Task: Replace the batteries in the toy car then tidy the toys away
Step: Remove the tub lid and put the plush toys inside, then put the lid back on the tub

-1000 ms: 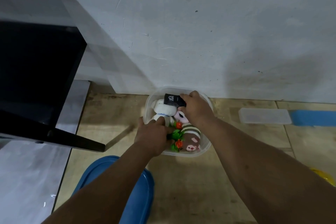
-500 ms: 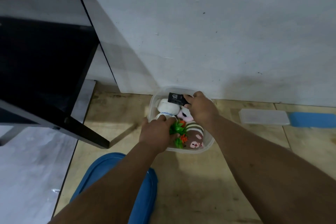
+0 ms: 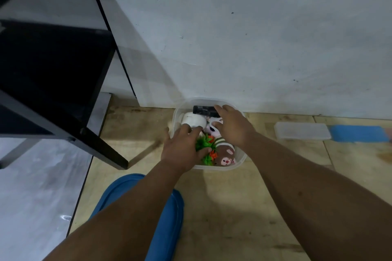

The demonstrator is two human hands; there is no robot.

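A clear plastic tub [image 3: 238,165] stands on the wooden floor against the wall, full of toys. Inside lie a black toy [image 3: 204,110] at the back, a white plush [image 3: 194,121], a pink-and-white plush [image 3: 213,128], a green and orange spiky toy [image 3: 204,146] and a brown striped plush [image 3: 224,153]. My left hand [image 3: 182,150] reaches in from the left, fingers spread over the white plush and thumb against the spiky toy. My right hand [image 3: 231,126] lies flat over the pink plush, fingertips touching the black toy.
A blue lid [image 3: 167,218] lies on the floor under my left forearm. A clear lidded box [image 3: 302,131] and a blue object [image 3: 360,133] sit by the wall at right. A black table frame [image 3: 63,95] stands at left, its leg beside the tub.
Both hands have loosened: the right hand let go of the black toy and now lies flat, and the left hand's fingers spread out. The view tilted and moved slightly closer.
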